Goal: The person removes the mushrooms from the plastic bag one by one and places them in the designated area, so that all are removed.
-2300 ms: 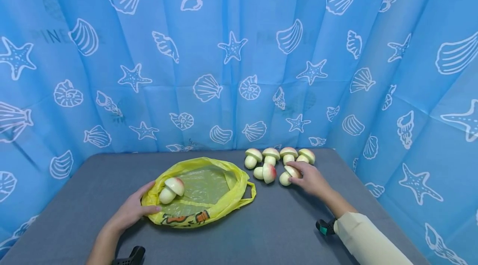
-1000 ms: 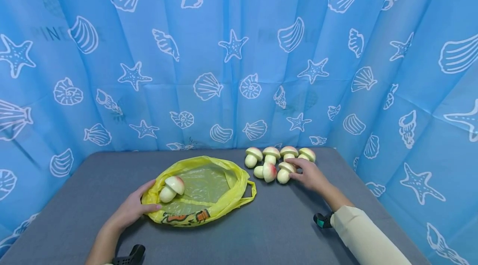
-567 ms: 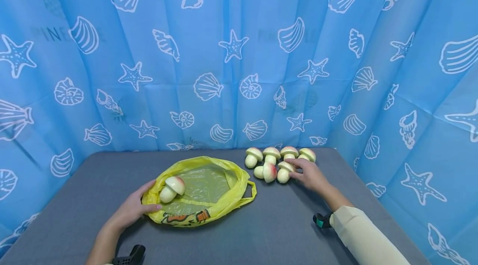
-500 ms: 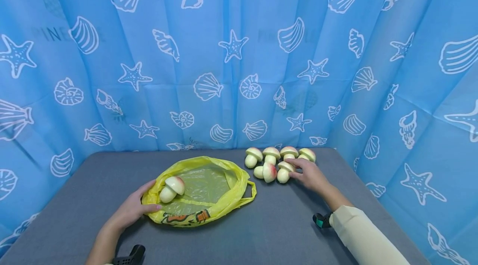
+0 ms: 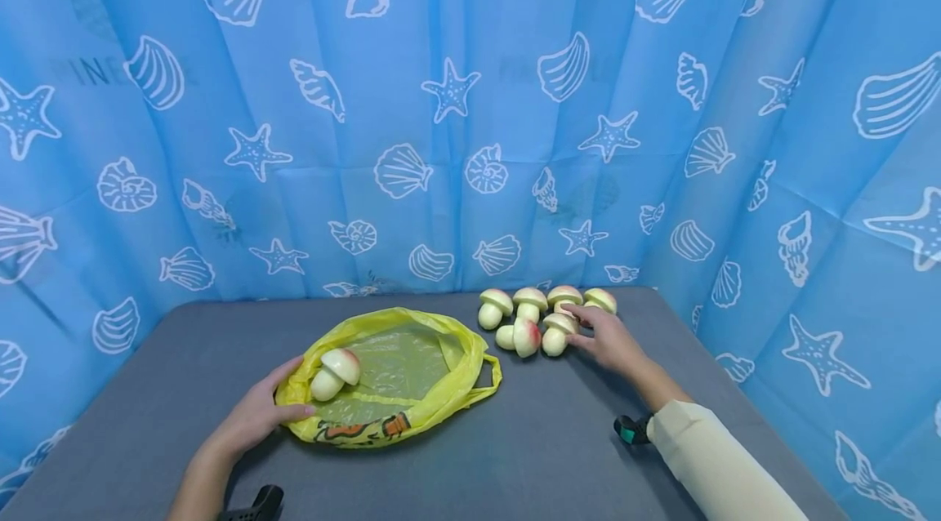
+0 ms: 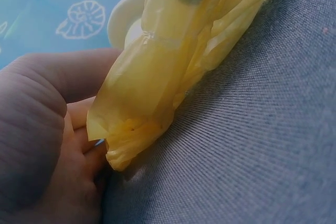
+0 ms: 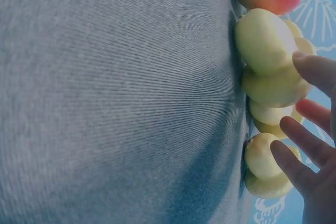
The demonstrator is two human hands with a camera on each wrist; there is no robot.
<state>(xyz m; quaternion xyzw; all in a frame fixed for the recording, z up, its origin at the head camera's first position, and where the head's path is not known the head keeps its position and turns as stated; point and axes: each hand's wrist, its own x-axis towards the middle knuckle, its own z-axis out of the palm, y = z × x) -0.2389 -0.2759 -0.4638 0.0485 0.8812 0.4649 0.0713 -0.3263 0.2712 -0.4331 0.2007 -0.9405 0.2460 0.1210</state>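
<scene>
On the left, my left hand [image 5: 253,415] grips the near-left end of a yellow plastic bag [image 5: 448,402], thumb toward the front. The bag lies with its mouth spread wide. One toy mushroom [image 5: 334,374], pale with a pinkish cap, rests inside by that hand. At the right, my right hand [image 5: 610,339] is beside another toy mushroom [image 5: 556,335] in the front row. In the right wrist view its thumb [image 7: 310,66] tip is right at that mushroom, while the other fingers are spread, extending toward the mushrooms behind.
A row of several toy mushrooms [image 5: 529,302] stands along the table's back edge. One more mushroom [image 5: 525,337] lies on its side in front of them, red cap to the right. The table [image 5: 470,476] is grey cloth, with a blue shell-patterned curtain [image 5: 456,137] behind and at the sides.
Since the oldest frame, the front-right mushroom has shifted slightly left along with my right hand and stands more upright. My left hand and the bag have stayed put; the head view has shifted a little.
</scene>
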